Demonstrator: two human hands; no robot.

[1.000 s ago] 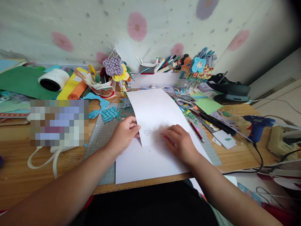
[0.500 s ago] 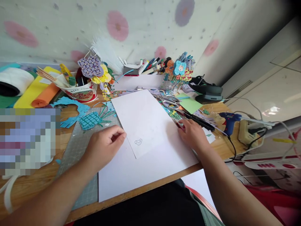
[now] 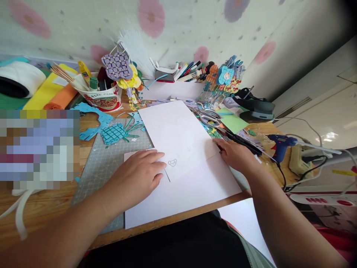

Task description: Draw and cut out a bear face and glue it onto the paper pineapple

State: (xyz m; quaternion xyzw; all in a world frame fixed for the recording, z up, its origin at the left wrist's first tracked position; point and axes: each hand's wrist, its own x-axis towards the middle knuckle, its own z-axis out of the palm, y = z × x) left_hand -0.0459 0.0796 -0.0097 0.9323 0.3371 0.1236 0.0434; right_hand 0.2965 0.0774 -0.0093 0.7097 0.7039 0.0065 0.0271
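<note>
Two hands, two paper sheets

Head-worn camera, close above the desk, faces forward and down; wall at twelve o'clock, desk edge at six.

Nothing legible: the red print on the paper cup blurs, and the white sheet bears only a bear-face doodle

We list bright, even daylight, faint shadows on the white paper, a glare patch on the glossy white panel at right, dark vignetting in the top-right corner, wide-angle bowing toward the edges, and one pixelated block at left.
</note>
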